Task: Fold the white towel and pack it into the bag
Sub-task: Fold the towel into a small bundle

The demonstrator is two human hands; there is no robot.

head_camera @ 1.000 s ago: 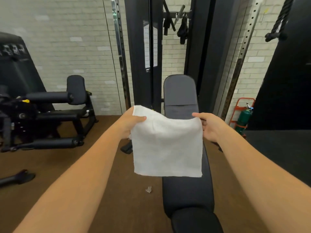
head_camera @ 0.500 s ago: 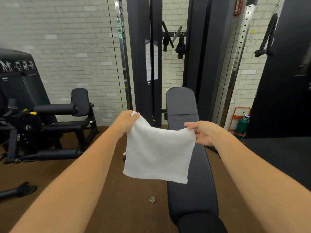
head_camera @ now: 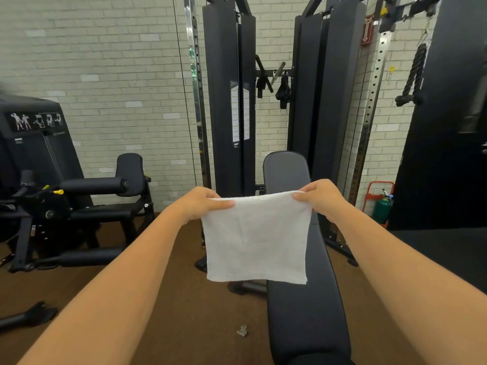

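Observation:
A white towel [head_camera: 257,238] hangs flat in the air in front of me, roughly square, its top edge stretched level. My left hand [head_camera: 203,204] pinches the top left corner and my right hand [head_camera: 320,197] pinches the top right corner. The towel's lower edge hangs free above the black padded bench [head_camera: 303,312] and the brown floor. No bag is in view.
A black cable machine [head_camera: 229,101] stands straight ahead against the white brick wall. A black leg machine [head_camera: 52,201] is on the left. A red stand with a green cylinder [head_camera: 382,209] sits at the right. A small scrap [head_camera: 242,331] lies on the floor.
Both hands have drawn the towel's top edge level and taut; a moment ago the left corner was higher. The view has tilted upward, showing more of the cable machine.

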